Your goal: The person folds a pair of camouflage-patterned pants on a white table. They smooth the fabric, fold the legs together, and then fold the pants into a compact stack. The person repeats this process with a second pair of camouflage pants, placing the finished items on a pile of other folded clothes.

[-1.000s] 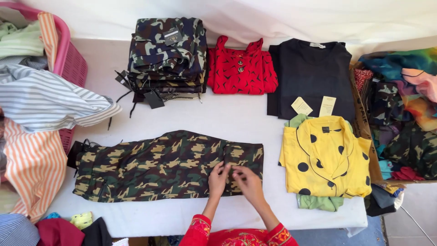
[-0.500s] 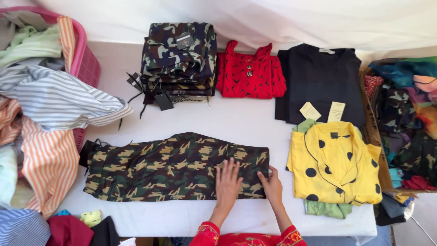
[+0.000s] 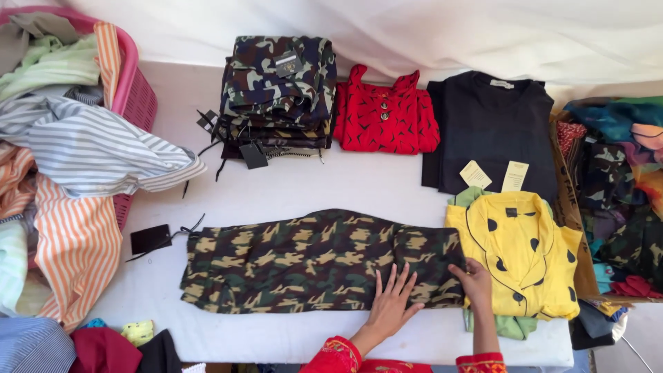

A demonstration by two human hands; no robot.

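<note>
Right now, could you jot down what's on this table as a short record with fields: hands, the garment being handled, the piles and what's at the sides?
left hand: left hand flat, fingers spread, on the camouflage garment
right hand: right hand gripping that garment's right end
garment: laid flat lengthwise on the white table, black tag at its left end
back row: camouflage stack, red top, black shirt
right of garment: yellow spotted shirt
left side: pink basket heaped with striped clothes
right side: box of mixed clothes

Bright, even daylight; soft shadows, sharp focus
</note>
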